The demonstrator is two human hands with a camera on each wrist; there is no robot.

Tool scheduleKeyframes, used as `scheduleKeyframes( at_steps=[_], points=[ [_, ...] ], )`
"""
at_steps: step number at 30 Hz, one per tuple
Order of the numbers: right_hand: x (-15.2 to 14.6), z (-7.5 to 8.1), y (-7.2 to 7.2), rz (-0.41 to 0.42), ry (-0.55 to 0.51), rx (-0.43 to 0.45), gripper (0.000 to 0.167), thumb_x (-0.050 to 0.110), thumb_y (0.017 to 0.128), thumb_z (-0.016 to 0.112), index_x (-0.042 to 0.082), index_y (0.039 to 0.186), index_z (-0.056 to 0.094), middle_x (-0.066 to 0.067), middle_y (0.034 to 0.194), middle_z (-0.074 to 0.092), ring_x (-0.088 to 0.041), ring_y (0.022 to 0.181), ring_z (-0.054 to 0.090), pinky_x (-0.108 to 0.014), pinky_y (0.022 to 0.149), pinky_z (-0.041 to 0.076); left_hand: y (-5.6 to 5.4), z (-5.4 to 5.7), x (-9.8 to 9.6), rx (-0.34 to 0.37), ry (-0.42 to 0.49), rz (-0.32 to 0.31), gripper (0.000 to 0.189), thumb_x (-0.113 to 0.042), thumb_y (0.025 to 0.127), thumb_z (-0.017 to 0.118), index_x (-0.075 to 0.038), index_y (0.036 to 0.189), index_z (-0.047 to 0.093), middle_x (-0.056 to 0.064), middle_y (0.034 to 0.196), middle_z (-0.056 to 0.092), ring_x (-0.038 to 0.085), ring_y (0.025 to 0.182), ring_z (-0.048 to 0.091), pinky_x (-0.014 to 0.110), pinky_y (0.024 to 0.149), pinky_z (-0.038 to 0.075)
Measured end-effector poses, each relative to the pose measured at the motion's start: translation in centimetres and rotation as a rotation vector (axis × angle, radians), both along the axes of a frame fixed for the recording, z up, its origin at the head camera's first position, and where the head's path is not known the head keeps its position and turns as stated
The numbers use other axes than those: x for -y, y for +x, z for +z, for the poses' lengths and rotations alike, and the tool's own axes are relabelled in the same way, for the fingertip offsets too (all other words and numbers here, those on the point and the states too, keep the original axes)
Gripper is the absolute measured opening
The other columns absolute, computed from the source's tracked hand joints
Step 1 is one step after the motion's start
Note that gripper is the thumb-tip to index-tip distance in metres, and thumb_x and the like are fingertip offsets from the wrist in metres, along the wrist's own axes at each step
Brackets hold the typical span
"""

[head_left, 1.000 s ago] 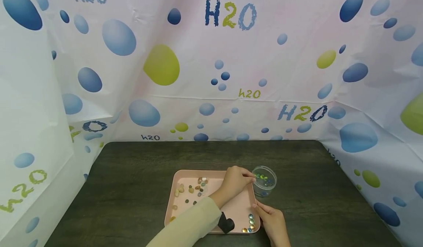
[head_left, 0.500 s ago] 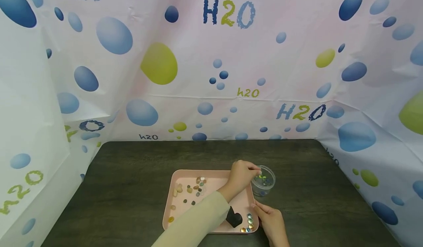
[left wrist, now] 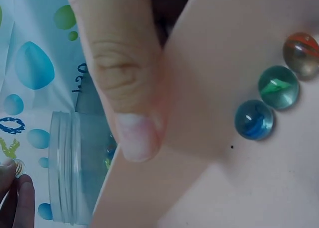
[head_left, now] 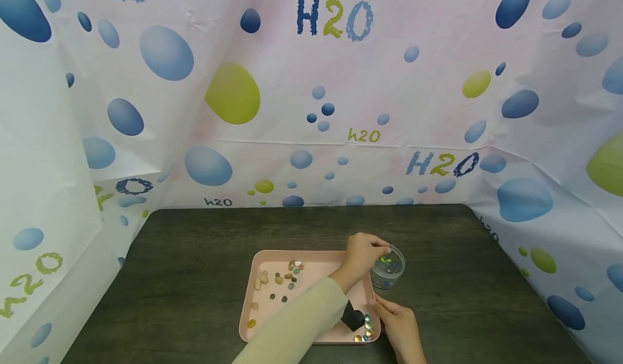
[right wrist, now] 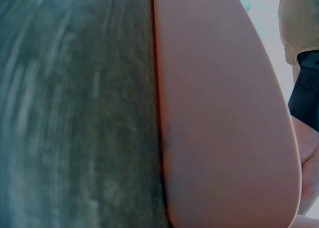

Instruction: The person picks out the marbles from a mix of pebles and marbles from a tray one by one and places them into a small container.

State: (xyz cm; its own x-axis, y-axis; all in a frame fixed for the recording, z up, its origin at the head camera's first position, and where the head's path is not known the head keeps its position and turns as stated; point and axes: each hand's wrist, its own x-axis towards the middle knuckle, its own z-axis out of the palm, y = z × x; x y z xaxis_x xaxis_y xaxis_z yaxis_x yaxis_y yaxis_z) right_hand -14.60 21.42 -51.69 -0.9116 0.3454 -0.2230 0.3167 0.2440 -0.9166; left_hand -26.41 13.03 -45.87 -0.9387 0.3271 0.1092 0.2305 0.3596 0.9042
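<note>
My left hand [head_left: 360,256] reaches across the tray, fingertips over the mouth of a clear round jar [head_left: 385,283]. Thumb and fingers pinch a striped glass marble [left wrist: 20,168], visible in the left wrist view. Colourful marbles lie inside the jar. At the right side of the pink tray [head_left: 321,258], my right hand [head_left: 403,329] grips the rim, its thumb [left wrist: 137,133] lying over the edge. A row of glass marbles [left wrist: 279,87] rests in the near right corner. The right wrist view shows mostly the tray's outer wall [right wrist: 224,113] and part of the left arm.
Several small stones [head_left: 278,280] lie scattered over the tray's left half. A black wrist device [head_left: 352,318] hangs beneath the left sleeve [head_left: 304,318], low over the tray. The dark wooden table [head_left: 194,277] ends at a patterned sheet [head_left: 292,110] behind and at both sides.
My left hand has moved right and away from me, from the jar's left rim to over its mouth, the marble still pinched. The right hand has stayed on the tray. The view shifts slightly.
</note>
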Motion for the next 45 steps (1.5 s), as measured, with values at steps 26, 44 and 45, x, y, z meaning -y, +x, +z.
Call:
scheduleKeyframes(
  at_steps=[26, 44, 45],
  points=[
    [0.1, 0.0, 0.1, 0.0, -0.02, 0.01, 0.043, 0.03, 0.092, 0.071, -0.003, 0.118, 0.069, -0.025, 0.117, 0.069, -0.037, 0.113, 0.066, -0.04, 0.081, 0.06, 0.3, -0.4, -0.3, 0.044, -0.007, 0.03, 0.008, -0.012, 0.088, 0.074, -0.01, 0.094, 0.079, 0.0, 0.089, 0.078, 0.001, 0.07, 0.064, 0.016, 0.057, 0.048],
    [0.1, 0.2, 0.2, -0.001, 0.002, 0.004, 0.043, 0.031, 0.092, 0.071, -0.003, 0.118, 0.07, -0.025, 0.113, 0.07, -0.038, 0.108, 0.068, -0.041, 0.079, 0.06, 1.1, -0.7, 2.7, 0.066, 0.064, 0.047, 0.009, -0.013, 0.088, 0.075, -0.01, 0.094, 0.08, 0.004, 0.089, 0.078, 0.005, 0.072, 0.067, 0.018, 0.06, 0.051],
    [0.2, 0.2, 0.2, -0.003, -0.003, 0.006, 0.043, 0.031, 0.092, 0.071, -0.003, 0.118, 0.069, -0.025, 0.113, 0.07, -0.036, 0.106, 0.069, -0.04, 0.078, 0.06, 1.2, -0.7, 3.0, 0.067, 0.064, 0.047, 0.009, -0.013, 0.088, 0.075, -0.009, 0.094, 0.08, 0.004, 0.089, 0.078, 0.005, 0.072, 0.067, 0.018, 0.06, 0.051]
  ],
)
